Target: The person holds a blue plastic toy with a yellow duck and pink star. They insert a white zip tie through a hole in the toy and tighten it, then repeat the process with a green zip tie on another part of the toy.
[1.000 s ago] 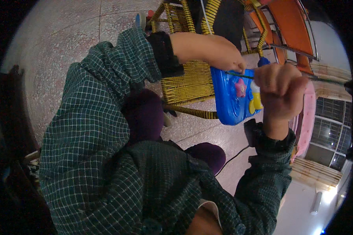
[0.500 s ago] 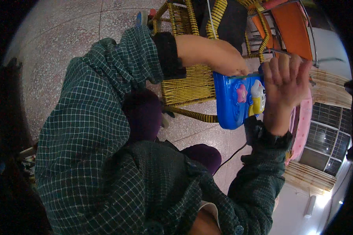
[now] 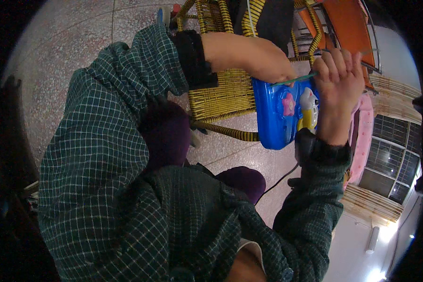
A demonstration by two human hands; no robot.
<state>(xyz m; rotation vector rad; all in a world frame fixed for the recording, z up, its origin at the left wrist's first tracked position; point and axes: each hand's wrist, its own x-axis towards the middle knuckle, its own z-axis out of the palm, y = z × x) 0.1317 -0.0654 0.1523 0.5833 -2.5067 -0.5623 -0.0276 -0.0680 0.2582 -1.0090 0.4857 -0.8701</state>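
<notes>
Holding a green strand stretched between two hands looks to be the step in hand. The left hand seems to pinch it at the fingertips, by the upper edge of a blue toy. The right hand has its fingers curled, apparently round the strand, whose thin end sticks out past them, in front of an orange chair. The strand runs nearly straight, so it is probably under light pull. The toy, bearing a pink star and a cat figure, is beside a wicker seat; what supports it is hidden. The next move, I judge, calls for a firm left grip and even right-hand tension.
</notes>
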